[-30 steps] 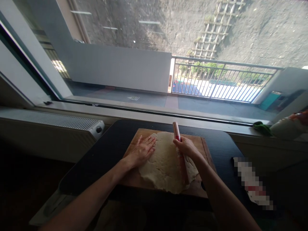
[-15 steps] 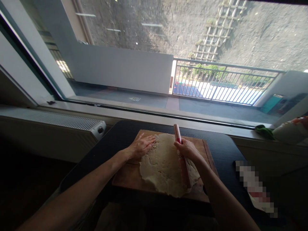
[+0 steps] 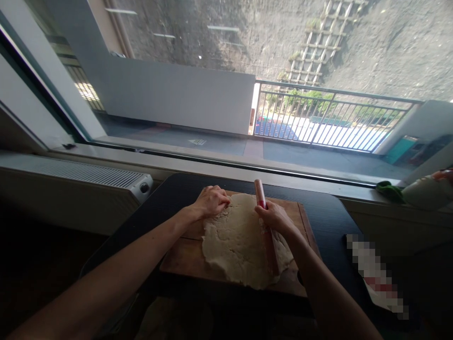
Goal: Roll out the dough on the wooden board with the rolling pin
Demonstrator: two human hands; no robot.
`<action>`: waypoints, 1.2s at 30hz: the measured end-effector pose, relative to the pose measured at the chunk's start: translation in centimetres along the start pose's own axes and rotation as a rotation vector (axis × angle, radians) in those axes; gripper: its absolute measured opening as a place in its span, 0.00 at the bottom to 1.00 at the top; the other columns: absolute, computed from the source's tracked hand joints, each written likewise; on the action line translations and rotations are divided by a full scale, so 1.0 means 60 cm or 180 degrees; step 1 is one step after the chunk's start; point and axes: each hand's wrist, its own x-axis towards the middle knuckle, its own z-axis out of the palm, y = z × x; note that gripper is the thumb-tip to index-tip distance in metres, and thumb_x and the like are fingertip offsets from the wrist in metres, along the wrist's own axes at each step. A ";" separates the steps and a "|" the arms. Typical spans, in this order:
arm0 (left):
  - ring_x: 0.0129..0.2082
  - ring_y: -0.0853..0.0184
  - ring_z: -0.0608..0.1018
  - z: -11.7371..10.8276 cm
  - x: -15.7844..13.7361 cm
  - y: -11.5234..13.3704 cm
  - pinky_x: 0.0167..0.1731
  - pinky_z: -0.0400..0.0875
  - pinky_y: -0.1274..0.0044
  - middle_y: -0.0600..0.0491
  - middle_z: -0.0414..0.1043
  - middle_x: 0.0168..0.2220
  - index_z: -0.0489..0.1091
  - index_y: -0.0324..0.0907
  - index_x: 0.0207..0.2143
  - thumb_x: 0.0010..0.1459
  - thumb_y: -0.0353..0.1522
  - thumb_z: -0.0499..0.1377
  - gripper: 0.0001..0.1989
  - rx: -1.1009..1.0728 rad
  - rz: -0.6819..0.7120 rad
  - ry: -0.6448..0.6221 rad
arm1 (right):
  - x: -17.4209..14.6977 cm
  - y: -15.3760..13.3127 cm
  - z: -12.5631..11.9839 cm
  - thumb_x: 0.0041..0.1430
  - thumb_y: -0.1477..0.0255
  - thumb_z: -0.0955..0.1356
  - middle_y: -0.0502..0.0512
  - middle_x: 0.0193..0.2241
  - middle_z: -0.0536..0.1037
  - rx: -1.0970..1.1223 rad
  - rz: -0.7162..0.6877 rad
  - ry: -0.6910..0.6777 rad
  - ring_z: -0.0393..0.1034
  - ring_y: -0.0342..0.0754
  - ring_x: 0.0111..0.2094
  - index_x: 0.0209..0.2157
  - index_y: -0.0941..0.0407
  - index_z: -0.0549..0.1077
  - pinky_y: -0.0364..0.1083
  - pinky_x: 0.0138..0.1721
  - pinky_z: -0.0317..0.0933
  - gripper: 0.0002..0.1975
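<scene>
A flat, uneven sheet of pale dough [image 3: 237,241] covers most of a wooden board [image 3: 177,259]. At the dough's far left edge is my left hand [image 3: 212,200], its fingers bent and closed on the rim; the fingertips are partly hidden. My right hand [image 3: 274,216] is wrapped round the upper part of a rolling pin [image 3: 271,255]. The pin lies lengthwise over the right side of the dough, its far end sticking out past the board.
The board rests on a black table [image 3: 329,226] under a window. A partly blurred packet [image 3: 375,274] lies at the table's right. To the left stands a white radiator [image 3: 106,182]. A green cloth [image 3: 389,191] and a pale container [image 3: 426,193] are on the sill.
My left hand has gone from lying flat at the dough's edge to curled fingers closed on it, a little farther away. My right hand keeps its hold on the rolling pin.
</scene>
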 end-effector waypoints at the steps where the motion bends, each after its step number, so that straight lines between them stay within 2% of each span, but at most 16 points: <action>1: 0.39 0.66 0.73 -0.002 0.001 0.002 0.43 0.62 0.72 0.56 0.77 0.36 0.77 0.51 0.33 0.55 0.32 0.54 0.12 0.0027 0.0016 -0.0033 | 0.000 0.001 0.000 0.57 0.57 0.60 0.52 0.28 0.76 0.0026 0.0002 -0.0003 0.68 0.48 0.30 0.29 0.53 0.72 0.43 0.29 0.52 0.16; 6: 0.39 0.66 0.72 -0.002 -0.007 0.013 0.44 0.62 0.72 0.55 0.76 0.35 0.76 0.49 0.32 0.53 0.30 0.55 0.11 0.0084 -0.0008 0.0003 | -0.002 0.000 -0.002 0.57 0.58 0.61 0.52 0.28 0.76 0.0074 -0.0016 0.0021 0.68 0.47 0.30 0.29 0.53 0.72 0.43 0.29 0.52 0.16; 12: 0.40 0.64 0.72 0.001 -0.025 0.033 0.46 0.61 0.70 0.53 0.75 0.36 0.76 0.47 0.35 0.57 0.37 0.54 0.11 -0.0051 -0.0175 0.0116 | -0.005 -0.004 -0.005 0.57 0.58 0.61 0.52 0.28 0.76 0.0043 0.0034 -0.0005 0.67 0.47 0.29 0.29 0.54 0.72 0.43 0.28 0.52 0.15; 17: 0.42 0.63 0.71 0.010 -0.034 0.045 0.49 0.60 0.67 0.54 0.74 0.39 0.77 0.49 0.38 0.58 0.42 0.54 0.14 -0.0286 -0.0527 0.0207 | -0.006 -0.005 -0.004 0.57 0.58 0.60 0.54 0.29 0.77 -0.0028 0.0030 0.0001 0.68 0.48 0.30 0.30 0.54 0.74 0.43 0.28 0.52 0.17; 22: 0.43 0.64 0.71 0.028 -0.040 0.047 0.48 0.63 0.70 0.54 0.73 0.41 0.77 0.50 0.39 0.57 0.43 0.56 0.14 -0.0631 -0.1024 0.0386 | -0.008 -0.008 -0.005 0.57 0.59 0.60 0.54 0.30 0.77 -0.0047 0.0096 -0.0031 0.68 0.48 0.30 0.31 0.54 0.74 0.43 0.29 0.53 0.17; 26: 0.43 0.65 0.71 0.031 -0.047 0.051 0.48 0.63 0.71 0.53 0.73 0.41 0.77 0.49 0.40 0.60 0.42 0.53 0.15 -0.0620 -0.1133 0.0474 | -0.009 -0.009 -0.007 0.57 0.59 0.60 0.53 0.30 0.77 -0.0062 0.0044 -0.0019 0.68 0.48 0.30 0.30 0.54 0.73 0.43 0.30 0.53 0.16; 29: 0.51 0.61 0.68 0.028 -0.056 0.057 0.53 0.60 0.66 0.50 0.71 0.49 0.73 0.47 0.47 0.62 0.45 0.48 0.20 -0.0334 -0.1351 0.0496 | -0.011 -0.009 -0.008 0.57 0.58 0.60 0.54 0.29 0.76 -0.0074 0.0033 -0.0039 0.68 0.48 0.30 0.29 0.54 0.72 0.43 0.30 0.53 0.16; 32: 0.59 0.53 0.60 0.030 -0.065 0.072 0.56 0.54 0.57 0.46 0.63 0.58 0.71 0.44 0.50 0.61 0.48 0.46 0.25 0.0031 -0.1601 0.0411 | -0.013 -0.009 -0.008 0.57 0.58 0.60 0.53 0.29 0.76 0.0004 0.0029 -0.0030 0.68 0.48 0.30 0.29 0.54 0.72 0.43 0.30 0.53 0.17; 36: 0.62 0.51 0.55 0.039 -0.068 0.095 0.57 0.48 0.51 0.45 0.58 0.61 0.69 0.45 0.51 0.61 0.48 0.45 0.25 0.0377 -0.1732 0.0435 | -0.015 -0.009 -0.010 0.57 0.59 0.60 0.53 0.29 0.76 0.0099 0.0131 -0.0066 0.68 0.47 0.29 0.31 0.54 0.73 0.43 0.29 0.54 0.16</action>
